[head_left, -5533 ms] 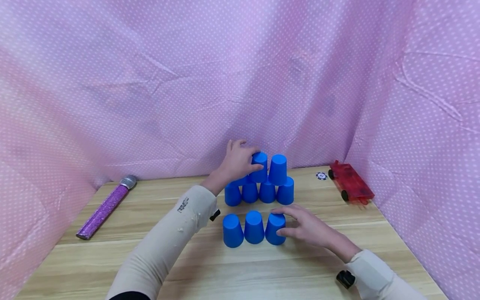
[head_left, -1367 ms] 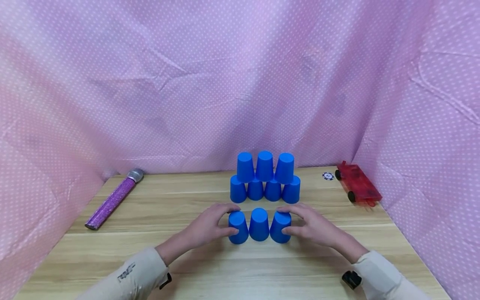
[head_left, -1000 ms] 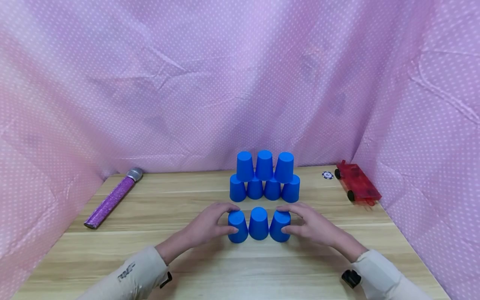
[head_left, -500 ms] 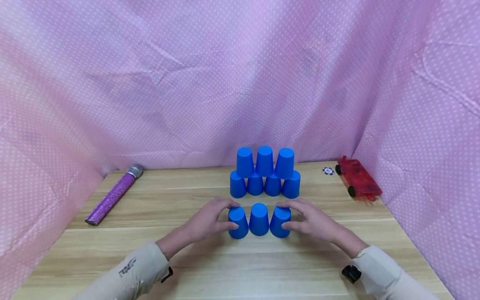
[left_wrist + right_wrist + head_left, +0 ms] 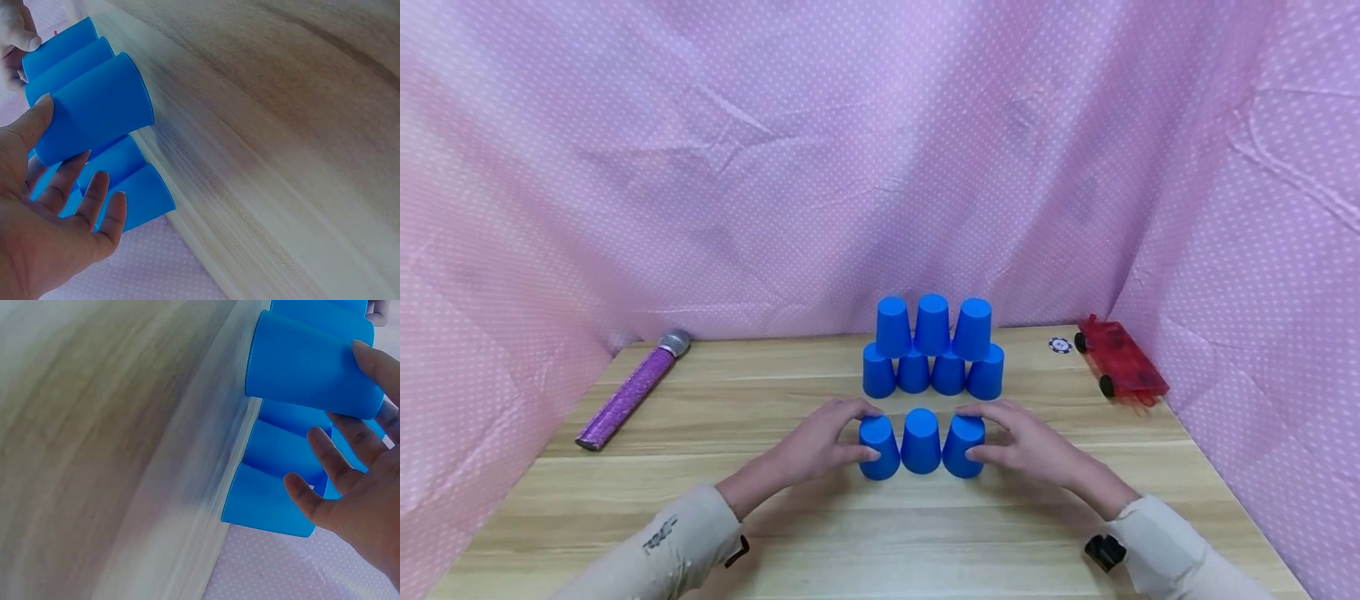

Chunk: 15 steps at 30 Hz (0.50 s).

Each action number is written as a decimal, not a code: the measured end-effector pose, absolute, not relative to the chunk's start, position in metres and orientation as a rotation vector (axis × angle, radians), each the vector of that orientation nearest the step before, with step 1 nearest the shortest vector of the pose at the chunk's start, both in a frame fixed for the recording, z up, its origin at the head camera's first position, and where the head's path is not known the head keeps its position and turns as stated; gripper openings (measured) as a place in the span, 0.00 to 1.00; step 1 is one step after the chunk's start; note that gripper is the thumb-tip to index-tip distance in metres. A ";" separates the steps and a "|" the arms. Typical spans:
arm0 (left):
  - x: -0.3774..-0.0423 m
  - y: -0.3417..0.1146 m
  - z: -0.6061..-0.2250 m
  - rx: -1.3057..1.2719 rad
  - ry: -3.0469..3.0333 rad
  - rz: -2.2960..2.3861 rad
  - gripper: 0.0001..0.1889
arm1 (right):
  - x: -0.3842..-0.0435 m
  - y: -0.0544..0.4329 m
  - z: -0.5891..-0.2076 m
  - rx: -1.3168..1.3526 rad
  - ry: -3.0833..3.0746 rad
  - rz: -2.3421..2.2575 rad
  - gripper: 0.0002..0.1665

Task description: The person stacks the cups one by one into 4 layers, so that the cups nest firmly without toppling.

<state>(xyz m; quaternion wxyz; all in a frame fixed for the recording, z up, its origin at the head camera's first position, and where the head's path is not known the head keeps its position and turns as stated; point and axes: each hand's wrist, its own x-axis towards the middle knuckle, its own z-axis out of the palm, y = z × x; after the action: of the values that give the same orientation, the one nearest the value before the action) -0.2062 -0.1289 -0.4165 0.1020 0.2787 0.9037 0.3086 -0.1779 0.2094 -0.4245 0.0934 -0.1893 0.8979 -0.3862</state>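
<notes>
In the head view, three blue plastic cups stand upside down in a row near the table's middle. My left hand (image 5: 820, 443) pinches the left cup (image 5: 879, 450) between thumb and fingers. On the other side, my right hand (image 5: 1028, 443) holds the right cup (image 5: 963, 450) the same way. Between them the middle cup (image 5: 921, 443) is untouched. In the left wrist view, the left thumb lies against the cup (image 5: 100, 106), its other fingers spread loosely. The right wrist view has thumb and a finger at the cup (image 5: 312, 365); the remaining fingers are partly extended.
Behind the row, upside-down blue cups form two tiers: several below (image 5: 878, 372) and three above (image 5: 932, 327). A glittery purple microphone (image 5: 628, 396) lies at left. A poker chip (image 5: 1060, 345) and a red toy car (image 5: 1122, 361) lie back right. Pink dotted cloth (image 5: 775, 183) surrounds the table.
My left hand has come from the middle upper cup of the back stack down to the front row's left cup. Over the last second both hands stay still; the view shifts slightly.
</notes>
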 end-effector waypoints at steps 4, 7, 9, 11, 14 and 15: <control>-0.206 -0.128 -0.416 0.820 2.673 0.900 0.28 | -0.178 0.209 -0.424 -0.532 2.666 -1.148 0.35; -0.207 -0.128 -0.417 0.823 2.678 0.892 0.28 | -0.178 0.209 -0.422 -0.522 2.670 -1.156 0.36; -0.207 -0.128 -0.417 0.827 2.677 0.892 0.28 | -0.178 0.211 -0.418 -0.526 2.685 -1.160 0.36; -0.207 -0.128 -0.418 0.829 2.677 0.892 0.28 | -0.179 0.212 -0.414 -0.534 2.699 -1.166 0.37; -0.207 -0.128 -0.418 0.824 2.677 0.895 0.28 | -0.179 0.214 -0.406 -0.562 2.730 -1.170 0.37; -0.207 -0.128 -0.417 0.821 2.678 0.895 0.27 | -0.179 0.214 -0.403 -0.566 2.738 -1.168 0.37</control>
<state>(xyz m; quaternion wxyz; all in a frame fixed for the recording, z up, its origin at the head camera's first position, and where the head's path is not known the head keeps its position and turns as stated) -0.2070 -0.1283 -0.4173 0.1003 0.2777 0.9062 0.3027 -0.1787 0.2142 -0.4032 0.0554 -0.1866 0.9022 -0.3849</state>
